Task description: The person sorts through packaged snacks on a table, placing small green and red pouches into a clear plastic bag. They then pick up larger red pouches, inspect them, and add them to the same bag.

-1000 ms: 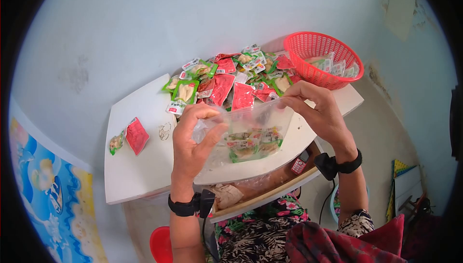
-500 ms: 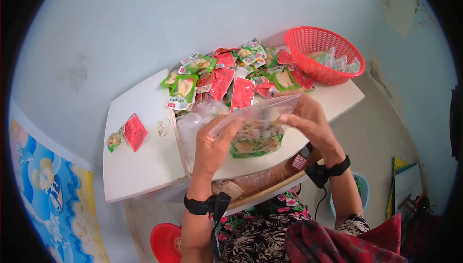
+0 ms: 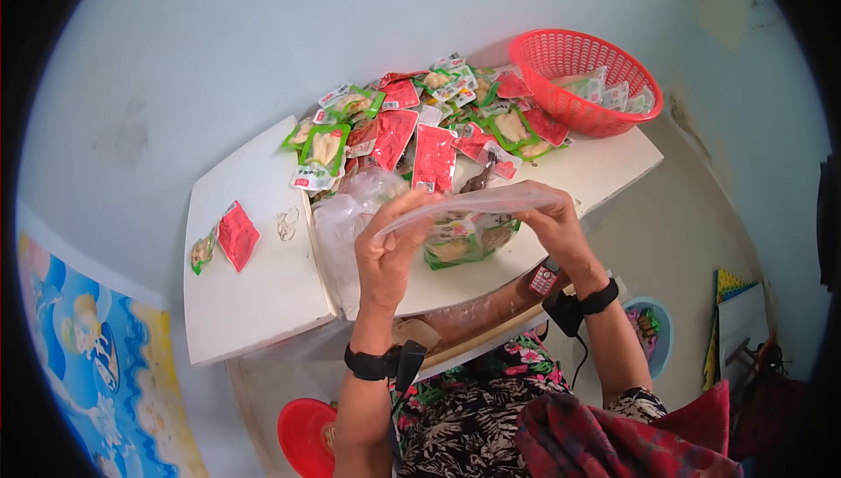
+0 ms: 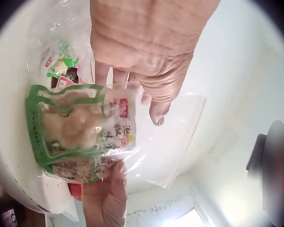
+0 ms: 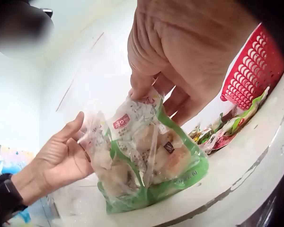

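Between both hands is a clear plastic bag [image 3: 477,201] with its mouth edge towards me. Several green-edged snack packets [image 3: 454,248] stand inside it, low over the white table. My left hand [image 3: 385,254] grips the bag's left side, thumb on the near side and fingers beyond. At the right side, my right hand [image 3: 559,231] pinches the bag's upper part. In the left wrist view, a packet [image 4: 68,125] shows pale food through its window. The right wrist view shows two packets side by side, the nearer one [image 5: 173,158] below my right thumb.
Behind the bag lies a heap of red and green packets [image 3: 435,158]. A red basket [image 3: 543,92] holds more packets. Crumpled clear bags [image 3: 335,237] lie left of my left hand; a red packet [image 3: 236,237] lies farther left. In the open drawer is a phone [image 3: 544,279].
My hands have come closer together and turned the bag's mouth from upright towards me. My left hand has shifted right, off the crumpled bags. The packets have stayed inside the bag.
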